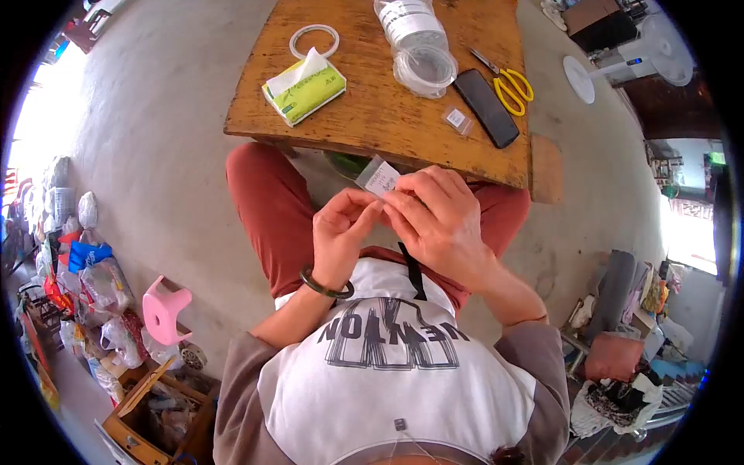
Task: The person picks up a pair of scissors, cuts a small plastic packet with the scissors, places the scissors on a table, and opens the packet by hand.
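Observation:
Both hands meet above my lap, just off the near edge of the wooden table point(364, 116). Between them is a small clear bag with a white printed label point(380, 177). My left hand point(341, 229) pinches the bag's lower edge with thumb and forefinger; a dark bracelet circles that wrist. My right hand point(440, 221) has its fingers closed on the bag's right side. Another small labelled bag point(457, 120) lies on the table near a black phone point(487, 108).
On the table are a green tissue pack point(308, 94), a white ring point(315, 29), wrapped rolls point(411, 29), a clear coil point(425, 71) and yellow-handled scissors point(511, 91). A pink stool point(164, 311) stands at left, a white fan point(577, 79) at upper right.

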`<state>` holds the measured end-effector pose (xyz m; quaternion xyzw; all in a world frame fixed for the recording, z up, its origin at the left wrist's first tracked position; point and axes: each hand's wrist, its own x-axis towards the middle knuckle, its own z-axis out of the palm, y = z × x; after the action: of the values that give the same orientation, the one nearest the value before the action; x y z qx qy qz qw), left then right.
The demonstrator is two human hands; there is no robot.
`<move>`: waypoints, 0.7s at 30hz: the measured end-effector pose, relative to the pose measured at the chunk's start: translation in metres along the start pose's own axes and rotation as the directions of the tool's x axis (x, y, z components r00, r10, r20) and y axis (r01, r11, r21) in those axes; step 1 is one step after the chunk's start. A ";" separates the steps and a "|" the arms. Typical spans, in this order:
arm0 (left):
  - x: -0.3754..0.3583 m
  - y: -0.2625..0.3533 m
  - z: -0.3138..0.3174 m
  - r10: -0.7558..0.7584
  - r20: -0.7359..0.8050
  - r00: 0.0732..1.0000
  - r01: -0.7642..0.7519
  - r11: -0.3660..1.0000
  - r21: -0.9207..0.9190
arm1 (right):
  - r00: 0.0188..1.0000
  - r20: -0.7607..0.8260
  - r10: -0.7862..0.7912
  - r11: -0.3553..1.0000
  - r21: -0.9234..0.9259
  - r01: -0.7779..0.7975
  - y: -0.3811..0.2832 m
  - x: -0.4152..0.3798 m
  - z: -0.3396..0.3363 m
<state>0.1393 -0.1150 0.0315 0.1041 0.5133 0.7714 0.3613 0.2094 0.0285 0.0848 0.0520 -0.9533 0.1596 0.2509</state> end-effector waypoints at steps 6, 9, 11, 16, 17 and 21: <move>-0.004 0.001 0.001 0.019 -0.018 1.000 -0.018 0.999 0.035 | 1.000 -0.001 -0.018 0.999 -0.030 0.018 -0.002 0.000 0.004; -0.005 0.000 0.001 0.074 -0.015 0.997 -0.073 0.995 0.071 | 1.000 0.013 -0.011 0.999 -0.043 0.011 -0.005 0.001 0.005; -0.004 -0.002 0.002 0.132 -0.016 0.991 -0.129 0.986 0.109 | 1.000 0.013 -0.003 0.999 -0.047 0.004 -0.007 0.001 0.004; -0.005 -0.006 0.000 0.133 -0.025 0.991 -0.128 0.979 0.161 | 0.999 0.015 0.045 0.999 -0.027 -0.045 -0.012 0.005 0.002; -0.005 -0.006 0.000 0.143 -0.020 0.989 -0.138 0.975 0.177 | 0.999 0.010 0.047 0.999 -0.022 -0.047 -0.011 0.004 0.002; -0.007 -0.003 0.000 0.090 -0.013 0.996 -0.088 0.991 0.102 | 0.997 0.001 0.079 0.996 0.042 -0.079 -0.010 0.003 0.001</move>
<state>0.1455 -0.1193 0.0300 0.1385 0.5498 0.7605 0.3165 0.2081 0.0187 0.0880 0.0195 -0.9511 0.1894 0.2433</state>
